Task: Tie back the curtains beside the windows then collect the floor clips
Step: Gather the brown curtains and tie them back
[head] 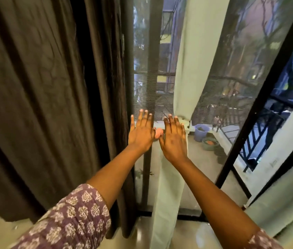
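Observation:
A pale green curtain (pixel 187 69) hangs in front of the mesh screen, gathered at mid-height by a knotted tie-back (pixel 184 122) of the same cloth. My left hand (pixel 141 131) and my right hand (pixel 173 139) are stretched out side by side, backs toward me, fingers spread, just left of the knot. A small pink object (pixel 158 133), perhaps a clip, shows between the two hands; I cannot tell whether either hand grips it. A dark brown curtain (pixel 52 105) hangs loose at the left.
A black door frame (pixel 260 105) slants down at the right, with another pale curtain (pixel 286 194) beyond it. Outside on the balcony stand a blue bucket (pixel 201 132), a green pot (pixel 210 143) and a black railing (pixel 260 137). Glossy floor lies below.

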